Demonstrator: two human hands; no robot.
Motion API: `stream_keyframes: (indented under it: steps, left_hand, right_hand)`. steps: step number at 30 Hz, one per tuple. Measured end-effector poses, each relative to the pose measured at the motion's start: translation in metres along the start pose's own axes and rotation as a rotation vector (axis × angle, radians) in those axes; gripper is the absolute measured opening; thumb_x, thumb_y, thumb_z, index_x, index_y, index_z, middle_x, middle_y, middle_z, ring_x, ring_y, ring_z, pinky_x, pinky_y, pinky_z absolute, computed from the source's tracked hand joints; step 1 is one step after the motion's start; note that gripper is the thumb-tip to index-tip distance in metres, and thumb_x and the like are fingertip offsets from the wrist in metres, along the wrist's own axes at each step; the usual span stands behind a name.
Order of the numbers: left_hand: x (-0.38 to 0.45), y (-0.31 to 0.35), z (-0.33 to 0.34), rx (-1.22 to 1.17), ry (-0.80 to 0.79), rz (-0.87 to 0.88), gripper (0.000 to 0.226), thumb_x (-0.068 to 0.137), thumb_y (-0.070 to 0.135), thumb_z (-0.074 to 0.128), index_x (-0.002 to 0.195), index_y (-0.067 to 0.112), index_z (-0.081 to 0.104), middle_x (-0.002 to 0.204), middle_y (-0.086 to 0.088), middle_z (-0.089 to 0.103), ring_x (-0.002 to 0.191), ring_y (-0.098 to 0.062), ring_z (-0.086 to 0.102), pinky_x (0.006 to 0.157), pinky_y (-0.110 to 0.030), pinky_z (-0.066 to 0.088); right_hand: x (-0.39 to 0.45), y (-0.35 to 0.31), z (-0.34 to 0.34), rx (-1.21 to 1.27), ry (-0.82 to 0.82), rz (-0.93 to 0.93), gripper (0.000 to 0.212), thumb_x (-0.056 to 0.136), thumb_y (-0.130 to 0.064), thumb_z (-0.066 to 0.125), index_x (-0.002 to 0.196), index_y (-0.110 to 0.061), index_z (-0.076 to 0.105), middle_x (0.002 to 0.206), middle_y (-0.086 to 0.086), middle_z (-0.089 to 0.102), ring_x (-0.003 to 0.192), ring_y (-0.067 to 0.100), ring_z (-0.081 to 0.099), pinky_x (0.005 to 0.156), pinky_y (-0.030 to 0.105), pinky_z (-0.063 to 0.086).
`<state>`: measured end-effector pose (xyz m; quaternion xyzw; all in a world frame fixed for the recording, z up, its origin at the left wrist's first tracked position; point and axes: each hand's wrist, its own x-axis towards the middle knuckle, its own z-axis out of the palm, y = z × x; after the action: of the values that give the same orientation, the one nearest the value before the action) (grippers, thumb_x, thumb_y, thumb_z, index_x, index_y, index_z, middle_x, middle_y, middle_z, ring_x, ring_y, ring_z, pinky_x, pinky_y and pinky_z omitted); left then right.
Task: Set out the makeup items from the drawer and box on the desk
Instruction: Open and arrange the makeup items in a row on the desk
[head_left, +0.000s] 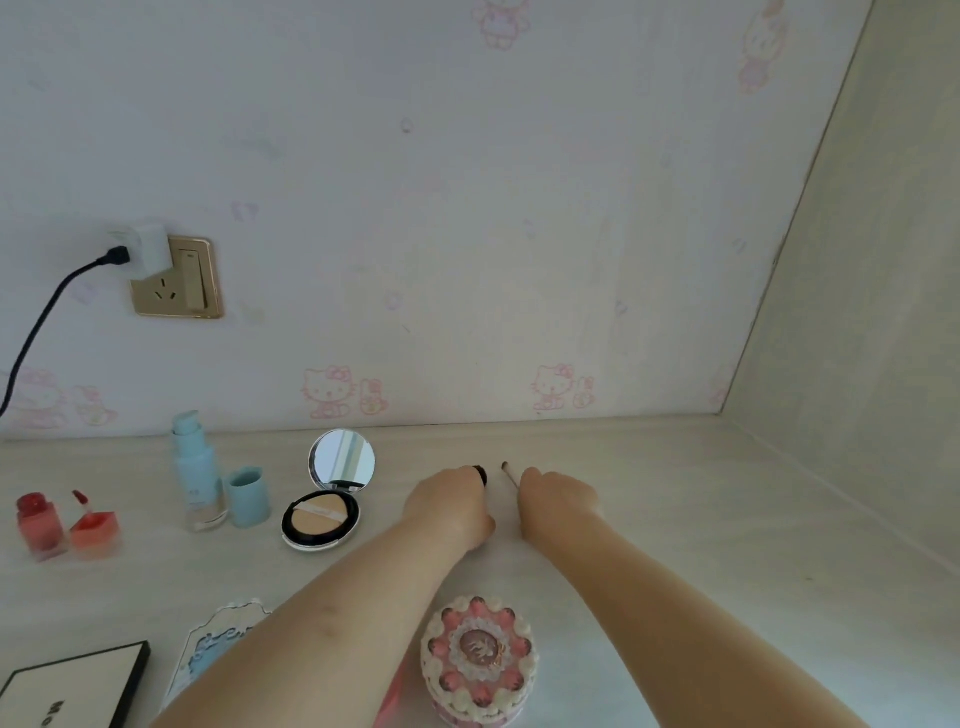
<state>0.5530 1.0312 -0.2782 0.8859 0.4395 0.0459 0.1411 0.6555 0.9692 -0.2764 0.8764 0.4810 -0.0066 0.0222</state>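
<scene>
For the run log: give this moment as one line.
left hand: grip on dark-tipped item, on desk | right hand: grip on thin brush | set out: compact open, blue bottle uncapped, red polish

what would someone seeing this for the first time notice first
Two bare forearms reach across the pale wooden desk, the left hand and right hand each closed on a small dark-tipped brush near the middle. Left of them lies an open round black compact with mirror and beige puff. Nearest the camera sits a pink cake-shaped round box.
</scene>
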Motion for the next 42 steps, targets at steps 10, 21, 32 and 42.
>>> stream_keyframes:
  steps: [10,21,32,42]
  left_hand:
    - [-0.001,0.004,-0.006,-0.304,-0.03,-0.069,0.027,0.081,0.019,0.052,0.108,0.014,0.049,0.099,-0.007,0.067,0.075,-0.025,0.066,0.074,-0.031,0.051]
    - [-0.011,-0.006,-0.016,-0.056,0.074,0.171,0.022,0.088,0.018,0.054,0.106,0.025,0.065,0.109,0.006,0.064,0.104,-0.019,0.058,0.077,-0.028,0.042]
    - [-0.072,-0.03,-0.042,0.055,0.199,0.273,0.019,0.089,0.018,0.057,0.106,0.023,0.06,0.106,0.003,0.059,0.095,-0.02,0.059,0.079,-0.034,0.047]
    - [-0.187,-0.098,-0.077,0.042,0.314,0.268,0.016,0.086,0.024,0.062,0.101,0.028,0.06,0.097,0.014,0.056,0.093,-0.012,0.057,0.078,-0.03,0.045]
  right_hand:
    - [0.001,0.025,-0.008,0.534,-0.006,0.136,0.026,0.086,-0.022,0.051,0.11,-0.014,0.054,0.101,0.004,0.061,0.089,0.021,0.056,0.072,0.027,0.043]
    - [-0.004,0.058,-0.017,0.831,0.176,0.103,0.029,0.095,-0.028,0.046,0.079,-0.008,0.061,0.068,0.002,0.051,0.078,0.03,0.062,0.06,0.03,0.036]
    - [-0.046,0.038,-0.031,0.841,0.185,-0.014,0.025,0.094,-0.026,0.052,0.086,-0.009,0.068,0.062,-0.002,0.043,0.056,0.015,0.035,0.053,0.028,0.026]
    - [-0.123,-0.039,-0.057,0.888,0.054,-0.246,0.022,0.093,-0.029,0.055,0.086,-0.015,0.069,0.072,0.004,0.048,0.068,0.019,0.04,0.062,0.029,0.033]
